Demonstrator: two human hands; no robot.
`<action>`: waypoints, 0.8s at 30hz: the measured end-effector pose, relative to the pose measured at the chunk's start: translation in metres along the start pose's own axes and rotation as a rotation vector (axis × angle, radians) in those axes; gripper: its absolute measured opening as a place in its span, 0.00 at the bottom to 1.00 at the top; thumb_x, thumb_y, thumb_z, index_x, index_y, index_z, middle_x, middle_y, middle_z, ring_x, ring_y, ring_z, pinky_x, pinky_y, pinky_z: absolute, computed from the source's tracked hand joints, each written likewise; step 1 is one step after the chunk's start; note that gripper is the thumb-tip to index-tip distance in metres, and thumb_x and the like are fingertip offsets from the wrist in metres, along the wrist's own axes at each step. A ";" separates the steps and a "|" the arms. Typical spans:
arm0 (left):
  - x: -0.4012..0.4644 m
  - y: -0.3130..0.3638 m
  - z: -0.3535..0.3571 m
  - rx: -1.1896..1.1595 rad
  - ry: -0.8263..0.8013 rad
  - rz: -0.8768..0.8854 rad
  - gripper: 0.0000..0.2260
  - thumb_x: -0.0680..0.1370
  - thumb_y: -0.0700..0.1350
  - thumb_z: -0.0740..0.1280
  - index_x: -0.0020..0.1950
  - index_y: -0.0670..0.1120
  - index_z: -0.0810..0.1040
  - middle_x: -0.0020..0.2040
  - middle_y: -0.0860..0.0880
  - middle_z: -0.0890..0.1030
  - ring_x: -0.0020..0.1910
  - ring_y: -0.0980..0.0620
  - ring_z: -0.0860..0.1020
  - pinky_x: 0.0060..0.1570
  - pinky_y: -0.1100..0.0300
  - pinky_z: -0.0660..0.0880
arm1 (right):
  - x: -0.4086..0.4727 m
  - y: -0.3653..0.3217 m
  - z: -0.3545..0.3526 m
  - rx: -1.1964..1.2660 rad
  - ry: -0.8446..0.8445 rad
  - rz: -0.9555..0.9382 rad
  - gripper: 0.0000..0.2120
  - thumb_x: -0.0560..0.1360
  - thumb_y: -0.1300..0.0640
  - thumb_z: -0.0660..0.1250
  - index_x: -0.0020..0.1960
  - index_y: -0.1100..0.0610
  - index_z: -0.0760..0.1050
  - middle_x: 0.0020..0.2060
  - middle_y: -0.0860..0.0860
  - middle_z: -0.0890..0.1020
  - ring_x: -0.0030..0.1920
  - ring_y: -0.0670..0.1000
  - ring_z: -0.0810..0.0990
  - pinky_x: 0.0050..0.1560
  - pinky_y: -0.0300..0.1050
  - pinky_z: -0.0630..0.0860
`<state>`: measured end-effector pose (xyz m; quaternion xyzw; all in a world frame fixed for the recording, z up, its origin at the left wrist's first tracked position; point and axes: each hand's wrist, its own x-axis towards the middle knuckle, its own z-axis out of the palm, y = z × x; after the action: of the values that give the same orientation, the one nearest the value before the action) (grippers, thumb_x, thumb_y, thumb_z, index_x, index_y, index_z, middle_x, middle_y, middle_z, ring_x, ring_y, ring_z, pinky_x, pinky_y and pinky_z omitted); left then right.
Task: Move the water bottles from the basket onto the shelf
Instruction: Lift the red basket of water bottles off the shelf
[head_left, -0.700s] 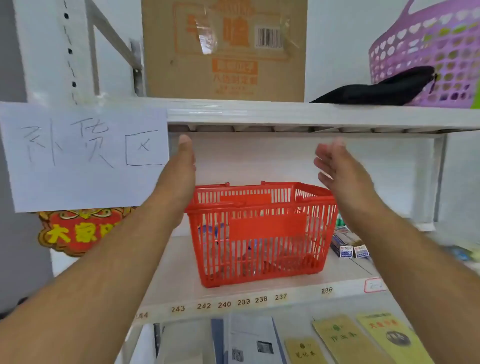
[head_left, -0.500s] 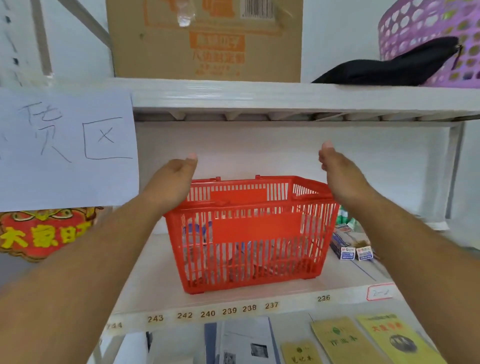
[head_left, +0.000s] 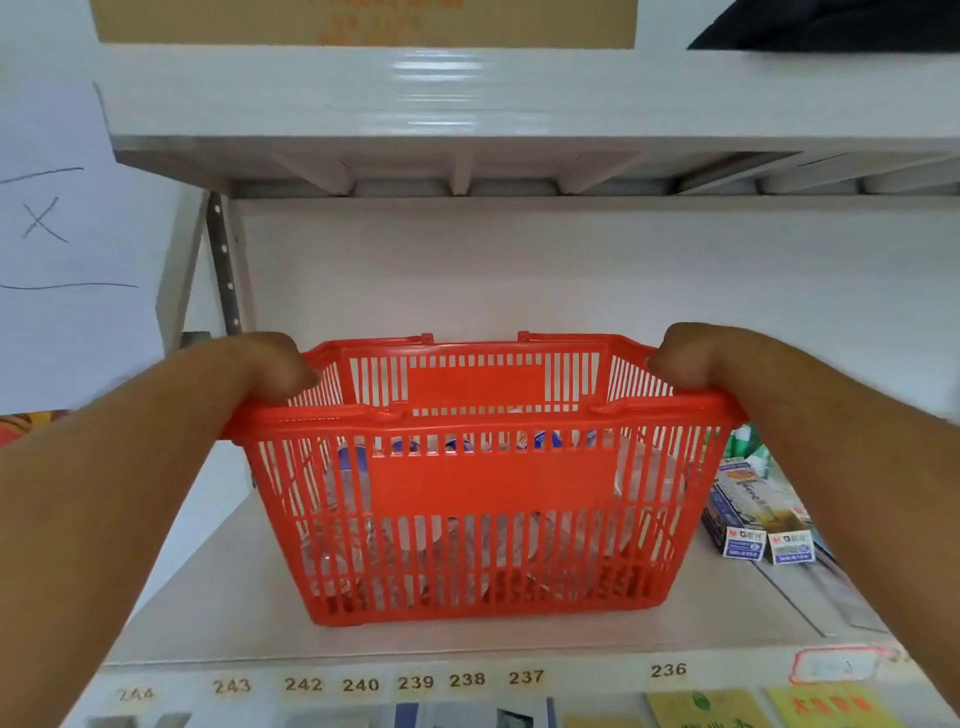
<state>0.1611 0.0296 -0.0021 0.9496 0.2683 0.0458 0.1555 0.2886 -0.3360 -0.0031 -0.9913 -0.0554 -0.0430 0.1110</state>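
The left hand (head_left: 262, 364) grasps the left rim of the orange-red slatted plastic basket (head_left: 488, 488) in the middle of the frame, and the right hand (head_left: 696, 358) grasps the right rim, fingers curled over the edge. The basket stands on the white shelf board (head_left: 218, 587) with number labels on its front edge. To do this step well, I think both hands should pull evenly, so the basket does not tilt. The clear plastic water bottles (head_left: 348, 478) lie inside; behind the slats they are blurred, so their number is hard to tell. To the right, small stationery boxes (head_left: 748, 525) are near.
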 end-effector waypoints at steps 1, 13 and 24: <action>0.004 0.000 0.001 -0.053 -0.025 -0.031 0.16 0.81 0.54 0.65 0.57 0.41 0.79 0.47 0.40 0.85 0.41 0.42 0.85 0.47 0.48 0.81 | 0.007 0.001 0.001 -0.003 -0.015 0.012 0.12 0.86 0.55 0.61 0.57 0.61 0.78 0.59 0.60 0.83 0.51 0.58 0.81 0.51 0.46 0.73; -0.002 -0.020 0.000 -0.369 0.091 -0.097 0.22 0.81 0.59 0.62 0.52 0.39 0.79 0.40 0.38 0.84 0.36 0.38 0.84 0.42 0.47 0.80 | -0.019 0.016 -0.004 0.323 -0.009 0.133 0.13 0.83 0.53 0.66 0.58 0.63 0.79 0.52 0.62 0.85 0.50 0.63 0.86 0.56 0.55 0.82; -0.072 -0.067 -0.031 -0.291 0.232 0.133 0.31 0.82 0.61 0.57 0.67 0.34 0.75 0.67 0.31 0.74 0.61 0.33 0.77 0.60 0.47 0.72 | -0.211 0.020 -0.029 0.544 0.198 0.307 0.10 0.79 0.53 0.69 0.45 0.60 0.82 0.24 0.52 0.84 0.22 0.52 0.82 0.34 0.43 0.77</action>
<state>0.0611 0.0539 0.0053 0.9212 0.2117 0.2031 0.2557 0.0795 -0.3832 0.0000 -0.9131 0.0966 -0.1056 0.3818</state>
